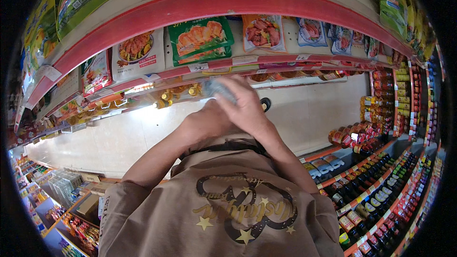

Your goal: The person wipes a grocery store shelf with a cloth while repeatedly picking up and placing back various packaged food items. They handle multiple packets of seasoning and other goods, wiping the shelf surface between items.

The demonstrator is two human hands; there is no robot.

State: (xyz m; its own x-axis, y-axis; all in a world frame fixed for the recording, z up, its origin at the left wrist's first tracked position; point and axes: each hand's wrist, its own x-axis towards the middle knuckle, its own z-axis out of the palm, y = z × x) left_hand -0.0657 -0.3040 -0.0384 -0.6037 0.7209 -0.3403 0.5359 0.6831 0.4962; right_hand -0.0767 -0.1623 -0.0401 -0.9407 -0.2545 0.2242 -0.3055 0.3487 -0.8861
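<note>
My right hand (242, 103) is closed around a blurred grey-blue item (220, 90), possibly a cloth. The item lies between thumb and fingers, just below the shelf edge. My left hand (209, 119) is close against it, on the lower left; its fingers are hidden or blurred, so its grip cannot be told. Beyond both hands is a red-edged shelf (246, 59) holding flat food packets. Among them are a green packet (200, 39), a white packet (139, 55) and an orange-edged packet (265, 33).
A higher red-edged shelf (228, 1) juts out above, with large green bags (96, 0). Yellow-capped oil bottles (166, 96) stand low down. Pale floor (310, 114) lies below. Racks of sauce bottles (378, 189) rise on the right; boxes and snack packets (84, 228) fill the left.
</note>
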